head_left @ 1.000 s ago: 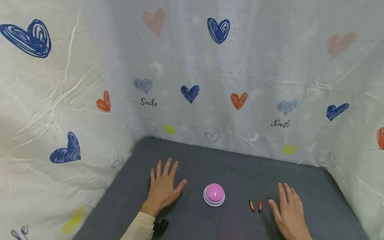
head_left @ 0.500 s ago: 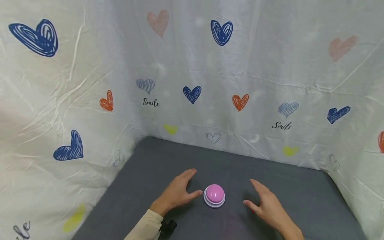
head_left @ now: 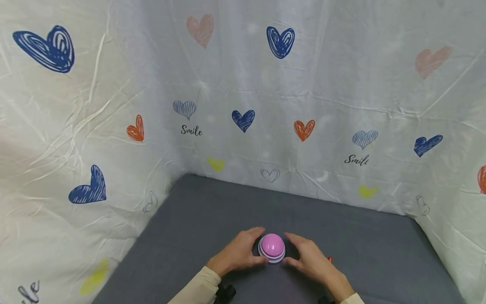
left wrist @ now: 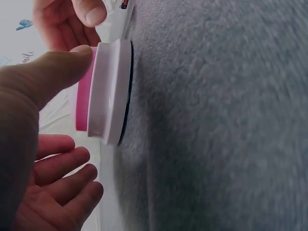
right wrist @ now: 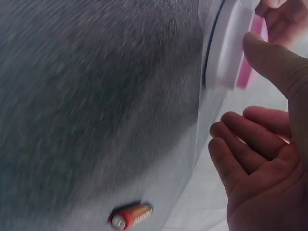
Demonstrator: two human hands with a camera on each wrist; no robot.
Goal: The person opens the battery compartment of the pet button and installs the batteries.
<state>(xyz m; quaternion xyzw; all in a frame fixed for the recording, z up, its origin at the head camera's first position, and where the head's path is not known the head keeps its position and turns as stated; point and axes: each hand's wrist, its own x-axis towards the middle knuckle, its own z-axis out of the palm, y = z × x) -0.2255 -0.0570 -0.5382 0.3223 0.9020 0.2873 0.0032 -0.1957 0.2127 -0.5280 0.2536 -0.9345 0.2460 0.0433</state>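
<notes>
A round push button [head_left: 272,245] with a pink dome and white base sits on the grey table, between both hands. My left hand [head_left: 242,251] is at its left side, thumb near the front of the base and fingers toward the back. Mirroring it, my right hand [head_left: 310,258] stands at the right side. In the left wrist view the thumb overlaps the edge of the pink dome [left wrist: 83,103], while the other fingers [left wrist: 72,168] are spread apart from it. The right wrist view shows the right fingers [right wrist: 245,149] loosely bent, with a gap to the white base [right wrist: 226,48].
A small red and gold battery [right wrist: 132,215] lies on the table to the right of my right hand, mostly covered by it in the head view. White fabric printed with hearts [head_left: 243,120] surrounds the grey tabletop [head_left: 212,202] at the back and sides.
Both hands have moved inward from far apart to either side of the button. The right hand passed over the two batteries and now covers most of them in the head view.
</notes>
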